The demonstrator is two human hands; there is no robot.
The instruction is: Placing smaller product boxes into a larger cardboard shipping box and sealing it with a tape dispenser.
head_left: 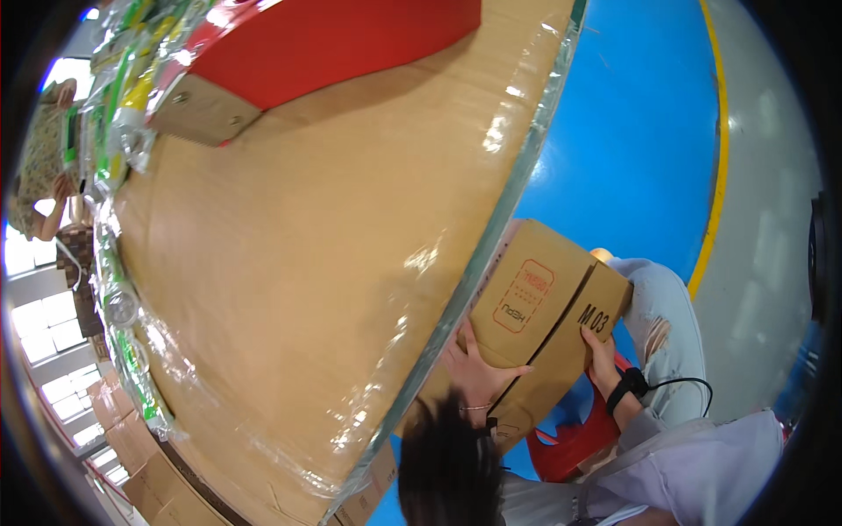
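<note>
A closed brown cardboard box (561,285) with red and black print rests tilted beside the table edge, close to my knees. A dark seam runs along its upper face. My left hand (482,373) lies across the box near the table, thumb spread out from the fingers, pressing on its face. On the opposite side, my right hand (602,361) grips the box edge, its thumb on top and the other fingers hidden beneath. Dark hair (447,465) covers the nearest part of the box and some of my left forearm.
The brown-covered table (307,237) carries a large red object (342,53) with a screwed end plate. Plastic-wrapped green and yellow packages (123,96) line its far left side, where another person (44,158) stands. Cartons (132,438) are stacked lower left. A red stool (570,443) is below me.
</note>
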